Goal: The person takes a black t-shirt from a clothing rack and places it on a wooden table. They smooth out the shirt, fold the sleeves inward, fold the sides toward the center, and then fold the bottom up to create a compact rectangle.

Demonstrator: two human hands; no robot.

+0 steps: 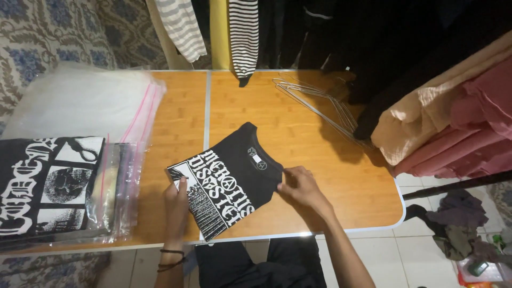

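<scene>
A folded black printed T-shirt (226, 178) is lying mid-tabletop (320, 154); the left hand (177, 205) is pressing flat on its 8 o'clock edge, the right hand (301, 189) pinching its 3 o'clock edge, wire hangers (320, 106) at 1 o'clock

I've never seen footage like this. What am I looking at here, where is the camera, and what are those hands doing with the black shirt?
There is no machine here: a person wears a camera on the head, so the one picture looks down at their own two bare hands. On the wooden table lies a folded black T-shirt with white print. The left hand presses on its lower left edge; the right hand pinches its right edge. To the left sit a stack of clear plastic bags and a bagged printed shirt. Wire hangers lie farther back, and clothes hang along the right.
</scene>
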